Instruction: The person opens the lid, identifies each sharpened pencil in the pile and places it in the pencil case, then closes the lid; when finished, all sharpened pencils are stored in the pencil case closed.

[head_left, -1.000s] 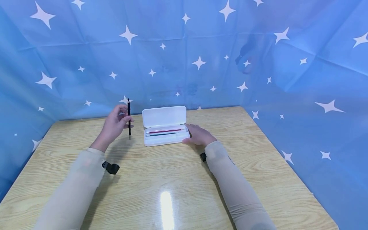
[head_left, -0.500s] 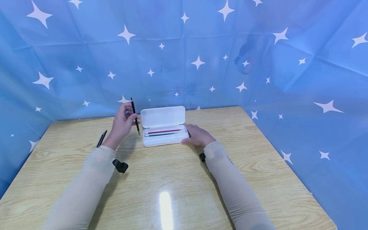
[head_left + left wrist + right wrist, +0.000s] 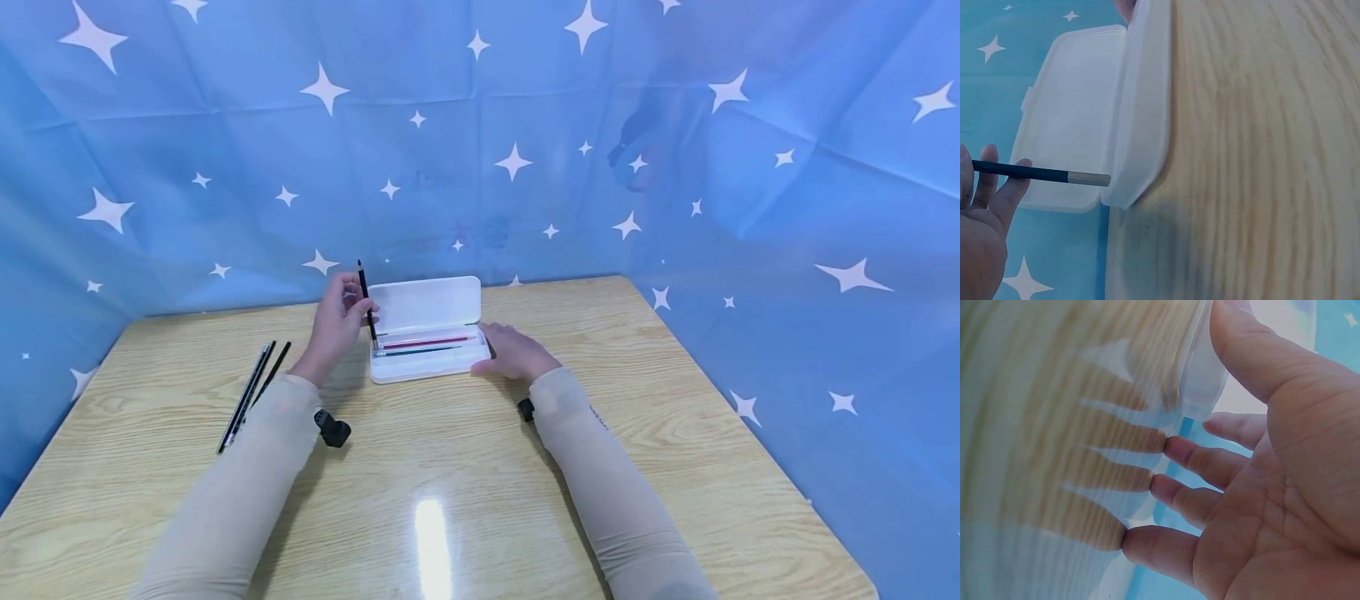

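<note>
My left hand (image 3: 337, 325) pinches a black pencil (image 3: 367, 300) held nearly upright, dark tip up. The pencil's lower end is at the left end of a white pencil case (image 3: 427, 376); in the left wrist view the pencil's pale end (image 3: 1089, 179) overlaps the case wall (image 3: 1147, 119), and contact is unclear. The case stands with its lid (image 3: 426, 303) raised at the back. Inside lie a red pencil (image 3: 427, 342) and a dark teal pencil (image 3: 420, 352). My right hand (image 3: 517, 352) holds the case's right end between thumb and index finger; its other fingertips (image 3: 1175, 547) touch the table.
Several dark pencils (image 3: 246, 396) lie on the wooden table (image 3: 480, 467) left of my left forearm. A blue cloth with white stars (image 3: 450, 167) hangs behind the table and along its sides.
My left hand has moved right with the black pencil, from beside the case to its left end, and the pencil has tilted. The pencils on the left came into view. My right hand stays put.
</note>
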`<action>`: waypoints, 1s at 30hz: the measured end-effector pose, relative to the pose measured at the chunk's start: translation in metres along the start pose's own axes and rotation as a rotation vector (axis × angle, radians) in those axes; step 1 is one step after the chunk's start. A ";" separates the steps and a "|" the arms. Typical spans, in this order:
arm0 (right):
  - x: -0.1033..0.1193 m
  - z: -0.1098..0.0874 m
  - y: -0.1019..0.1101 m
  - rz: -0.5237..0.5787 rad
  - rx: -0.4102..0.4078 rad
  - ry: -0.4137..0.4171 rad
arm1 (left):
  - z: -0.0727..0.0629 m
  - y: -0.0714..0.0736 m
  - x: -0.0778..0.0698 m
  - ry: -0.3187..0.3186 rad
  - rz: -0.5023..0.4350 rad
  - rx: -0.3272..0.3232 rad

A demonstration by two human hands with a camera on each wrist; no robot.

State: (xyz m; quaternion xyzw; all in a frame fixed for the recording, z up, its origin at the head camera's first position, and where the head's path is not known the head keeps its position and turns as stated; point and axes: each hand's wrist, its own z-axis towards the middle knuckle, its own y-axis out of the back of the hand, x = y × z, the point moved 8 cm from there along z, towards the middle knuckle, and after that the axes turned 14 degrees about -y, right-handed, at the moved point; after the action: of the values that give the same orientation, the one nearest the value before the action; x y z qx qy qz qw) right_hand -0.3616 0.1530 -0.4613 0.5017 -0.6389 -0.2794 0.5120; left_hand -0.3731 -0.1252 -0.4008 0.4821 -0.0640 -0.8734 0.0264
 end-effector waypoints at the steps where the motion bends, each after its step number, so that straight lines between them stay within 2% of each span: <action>1: 0.000 0.000 0.000 0.002 0.002 0.001 | -0.001 -0.001 0.001 0.003 0.010 0.003; 10: 0.003 -0.001 0.002 -0.009 -0.005 0.000 | -0.003 -0.004 0.007 -0.024 0.166 0.053; 13: 0.001 -0.001 0.002 -0.006 0.001 -0.003 | -0.003 -0.005 0.009 -0.029 0.179 0.054; 21: -0.001 -0.001 0.002 0.000 -0.003 -0.006 | -0.005 -0.005 0.015 0.008 0.219 0.055; 26: -0.001 0.000 0.000 -0.011 0.002 -0.012 | -0.006 -0.004 0.014 -0.003 0.242 0.061; 30: -0.001 0.000 0.000 -0.009 0.002 -0.014 | -0.007 -0.003 0.011 -0.036 0.304 0.072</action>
State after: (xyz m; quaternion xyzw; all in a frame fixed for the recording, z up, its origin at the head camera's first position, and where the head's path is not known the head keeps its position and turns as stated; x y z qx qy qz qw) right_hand -0.3617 0.1537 -0.4616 0.5029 -0.6405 -0.2846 0.5058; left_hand -0.3727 -0.1238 -0.4140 0.4516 -0.1680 -0.8650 0.1399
